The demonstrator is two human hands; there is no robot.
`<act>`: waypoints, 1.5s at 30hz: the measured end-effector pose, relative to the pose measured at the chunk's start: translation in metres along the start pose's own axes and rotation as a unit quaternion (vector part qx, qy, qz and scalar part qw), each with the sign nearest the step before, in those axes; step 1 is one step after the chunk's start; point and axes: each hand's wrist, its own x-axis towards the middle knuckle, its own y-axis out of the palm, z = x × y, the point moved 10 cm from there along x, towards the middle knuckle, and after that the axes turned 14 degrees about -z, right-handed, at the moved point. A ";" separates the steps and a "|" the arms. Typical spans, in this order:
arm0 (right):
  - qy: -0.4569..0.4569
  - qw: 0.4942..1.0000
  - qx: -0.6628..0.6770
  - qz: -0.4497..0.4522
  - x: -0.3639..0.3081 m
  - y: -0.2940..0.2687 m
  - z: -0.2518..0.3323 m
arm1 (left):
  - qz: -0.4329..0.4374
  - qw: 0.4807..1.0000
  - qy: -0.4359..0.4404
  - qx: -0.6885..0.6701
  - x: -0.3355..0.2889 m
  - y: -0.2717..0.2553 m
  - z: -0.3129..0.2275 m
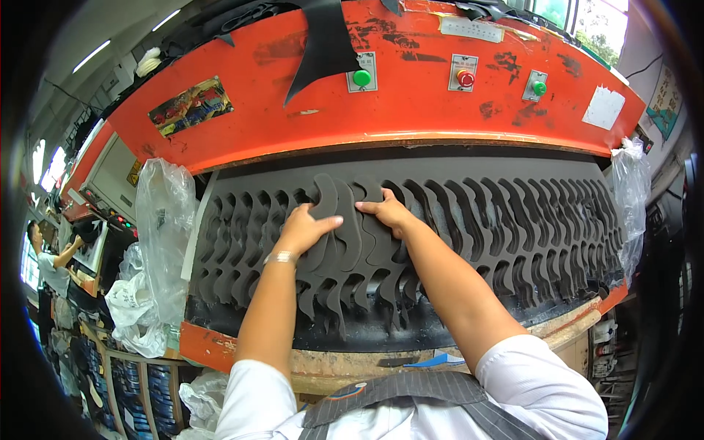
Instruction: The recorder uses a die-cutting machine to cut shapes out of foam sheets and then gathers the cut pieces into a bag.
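Note:
Several curved, sole-shaped grey foam pieces (pixel 353 227) lie raised on the cut foam sheet (pixel 469 172), in front of me. My left hand (pixel 302 229) is closed on their left side, thumb on top and fingertips hidden at the edge. From the right, my right hand (pixel 389 210) grips the pieces near their far end, its thumb pointing left across them. How many layers each hand holds I cannot tell. Around them, the sheet is full of wavy cut-out openings in rows, with narrow strips of foam between.
An orange press beam (pixel 293 139) spans just beyond the sheet, carrying a green button (pixel 361 78), a red button (pixel 466 78) and another green button (pixel 540 88). Clear plastic bags (pixel 165 227) hang at the left. A co-worker (pixel 55 260) stands far left. Dark foam scrap (pixel 323 48) drapes over the beam.

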 end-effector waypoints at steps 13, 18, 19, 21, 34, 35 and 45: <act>-0.385 0.836 0.391 0.025 -0.164 -0.206 0.116 | 0.219 0.928 -0.077 0.291 0.028 0.069 0.002; -0.229 0.957 0.163 0.075 -0.130 -0.106 0.073 | 0.269 0.925 -0.155 0.219 0.022 0.060 0.025; -0.210 0.966 0.122 0.090 -0.122 -0.071 0.063 | 0.263 0.929 -0.152 0.213 0.024 0.059 0.024; -0.178 0.971 0.100 0.124 -0.104 -0.026 0.050 | 0.265 0.926 -0.171 0.208 0.014 0.065 0.024; -0.220 0.885 -0.409 -0.011 -0.012 0.079 0.029 | -0.208 0.909 0.058 -0.355 -0.086 -0.042 0.054; -0.182 0.877 -0.445 0.021 -0.012 0.090 0.028 | -0.256 0.912 0.096 -0.305 -0.103 -0.051 0.059; 0.075 0.902 -0.378 0.194 0.036 0.127 -0.016 | -0.222 0.968 0.119 0.022 -0.150 -0.026 0.089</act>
